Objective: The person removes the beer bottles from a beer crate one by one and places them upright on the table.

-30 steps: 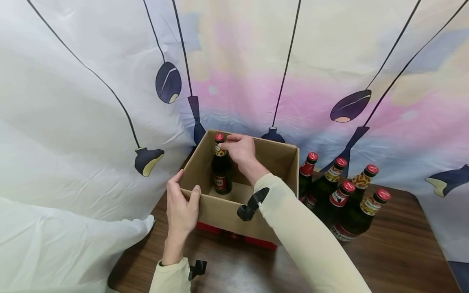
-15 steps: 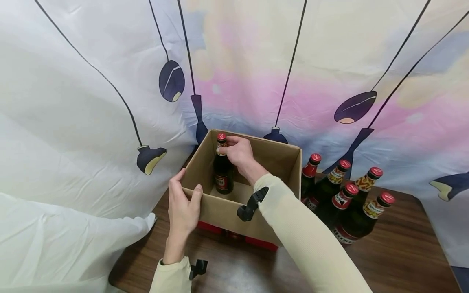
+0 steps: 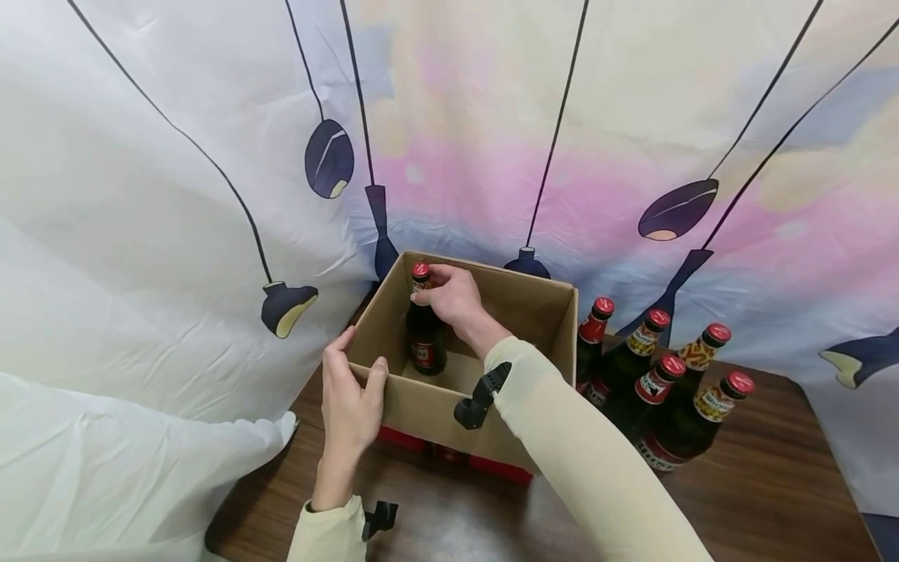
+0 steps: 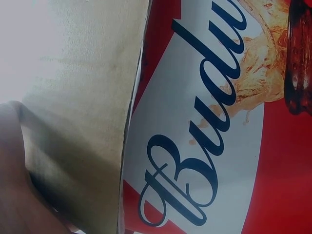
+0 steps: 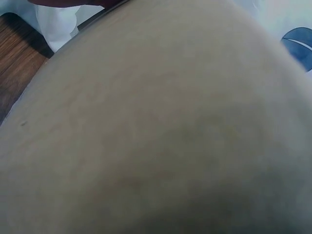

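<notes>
A dark beer bottle [image 3: 425, 343] with a red cap and red label stands inside the cardboard box [image 3: 449, 410], near its left wall. My right hand [image 3: 455, 297] reaches over the front wall and pinches the bottle's neck just below the cap. At the box's front left corner, my left hand [image 3: 351, 394] grips the rim, thumb over the front edge and fingers along the left side. In the left wrist view, part of that hand [image 4: 14, 180] lies beside a tan cardboard flap [image 4: 83, 107]. Cardboard [image 5: 161, 112] fills most of the right wrist view, where the right hand's hold is hidden.
Several capped beer bottles [image 3: 653, 390] stand close together right of the box on the wooden table [image 3: 787, 460]. Behind hangs a curtain [image 3: 463, 156] printed with lamps. White cloth [image 3: 140, 468] drapes at the left. Red and white print [image 4: 209, 122] covers the box's outside.
The right thumb has come further across the bottle's neck, and the cap sits slightly lower in the head view. Left hand and box stay in place; the view shifts a little.
</notes>
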Demonstrator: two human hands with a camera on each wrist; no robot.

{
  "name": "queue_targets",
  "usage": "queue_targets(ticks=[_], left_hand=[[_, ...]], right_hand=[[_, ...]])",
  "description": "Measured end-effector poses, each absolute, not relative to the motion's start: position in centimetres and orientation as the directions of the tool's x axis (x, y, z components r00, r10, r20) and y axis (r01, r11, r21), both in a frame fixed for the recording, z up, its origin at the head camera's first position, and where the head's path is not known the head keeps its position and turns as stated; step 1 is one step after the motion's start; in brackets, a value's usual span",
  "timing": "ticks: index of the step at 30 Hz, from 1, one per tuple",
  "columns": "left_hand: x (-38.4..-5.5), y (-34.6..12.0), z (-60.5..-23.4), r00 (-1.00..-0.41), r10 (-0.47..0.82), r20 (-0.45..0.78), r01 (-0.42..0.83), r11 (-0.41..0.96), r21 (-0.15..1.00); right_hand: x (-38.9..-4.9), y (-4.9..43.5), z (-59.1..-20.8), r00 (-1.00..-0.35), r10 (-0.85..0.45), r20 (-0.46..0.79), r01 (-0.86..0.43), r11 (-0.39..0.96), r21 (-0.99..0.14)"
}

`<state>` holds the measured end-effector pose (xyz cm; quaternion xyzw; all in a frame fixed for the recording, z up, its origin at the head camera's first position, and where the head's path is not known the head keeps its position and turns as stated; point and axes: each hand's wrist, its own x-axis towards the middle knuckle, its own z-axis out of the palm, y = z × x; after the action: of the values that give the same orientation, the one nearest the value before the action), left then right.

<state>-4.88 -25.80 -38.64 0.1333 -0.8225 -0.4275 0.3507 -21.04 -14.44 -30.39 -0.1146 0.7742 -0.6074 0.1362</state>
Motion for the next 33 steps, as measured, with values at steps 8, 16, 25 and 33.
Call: queue_targets(ticks=[8, 16, 25, 33], left_hand=[[-4.7, -25.8, -38.7, -0.729, -0.515, 0.451, 0.072, 0.597, 0.799], [-4.6, -25.8, -38.7, -0.73, -0.516, 0.448, 0.068, 0.598, 0.799], [-4.6, -25.7, -38.8, -0.719, -0.511, 0.472, 0.088, 0.607, 0.79], [-4.4, -25.9, -39.0, -0.721, -0.513, 0.465, 0.085, 0.601, 0.795]], right_hand=[[-20.7, -14.5, -30.8, -0.933, -0.357, -0.047, -0.066, 0.297, -0.953], [-20.6, -14.4, -31.1, -0.942, -0.335, -0.028, -0.082, 0.31, -0.947], [-20.8, -14.2, -31.6, -0.972, -0.229, -0.043, -0.001, 0.188, -0.982], [-19.9, -13.7, -29.9, -0.967, -0.249, -0.057, 0.03, 0.11, -0.993]])
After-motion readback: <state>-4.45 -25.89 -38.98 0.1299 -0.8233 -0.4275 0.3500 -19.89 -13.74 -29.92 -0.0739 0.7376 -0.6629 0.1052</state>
